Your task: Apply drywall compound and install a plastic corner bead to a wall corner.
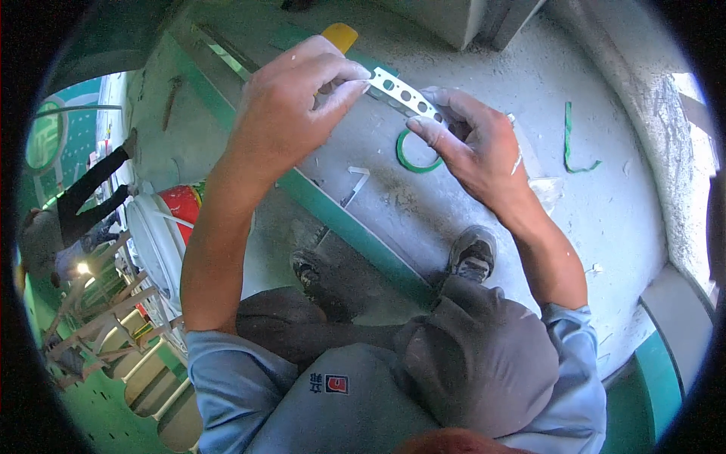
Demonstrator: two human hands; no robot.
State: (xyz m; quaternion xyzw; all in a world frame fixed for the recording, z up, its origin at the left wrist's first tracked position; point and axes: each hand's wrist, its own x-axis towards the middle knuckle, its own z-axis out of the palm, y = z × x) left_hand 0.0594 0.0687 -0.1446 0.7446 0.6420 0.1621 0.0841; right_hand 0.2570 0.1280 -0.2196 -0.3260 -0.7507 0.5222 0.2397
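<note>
A short white perforated strip, like a piece of plastic corner bead [406,96], is stretched between my two hands above the floor. My left hand [283,106] pinches its left end between thumb and fingers. At the other end, my right hand [476,140] grips it with the thumb in front and the fingers behind. A yellow rounded object [340,36] shows just beyond my left knuckles; whether that hand holds it I cannot tell. Below the strip, a roll of green tape [403,157] lies on the floor, partly behind my right hand.
A long green-edged channel [355,231] crosses the floor before my shoes. Near it lies a white angled offcut [358,184]. Green tape [568,132] lies at right, beside a rough wall [665,144]. A red-and-white bucket [155,238] and another person [45,238] are at left.
</note>
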